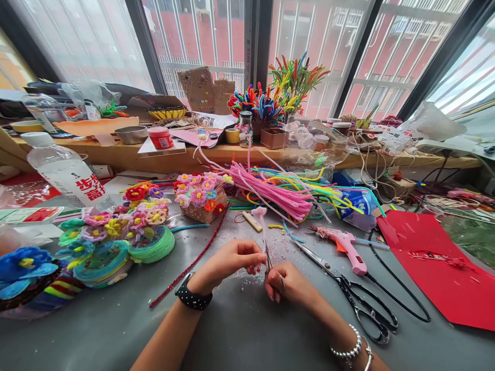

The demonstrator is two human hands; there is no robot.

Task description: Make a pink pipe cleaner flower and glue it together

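In the middle of the head view my left hand (pixel 235 257), with a black dotted watch at its wrist, is closed in a pinch. A pale pink pipe cleaner (pixel 264 229) stands up from its fingertips, its top shaped into a small fuzzy head. My right hand (pixel 286 283) is closed around small scissors (pixel 268 256), whose thin metal blades point up beside the stem. Whether the blades touch the stem I cannot tell, and the handles are mostly hidden by the fingers. Pink fluff bits lie scattered on the grey table (pixel 232 330) around both hands.
Large black-handled scissors (pixel 348 288) and a pink glue gun (pixel 350 247) with its cord lie to the right, near red paper (pixel 436 268). Behind my hands is a pink pipe-cleaner bundle (pixel 270 193). Flower baskets (pixel 152 245) and a bottle (pixel 64 167) stand left.
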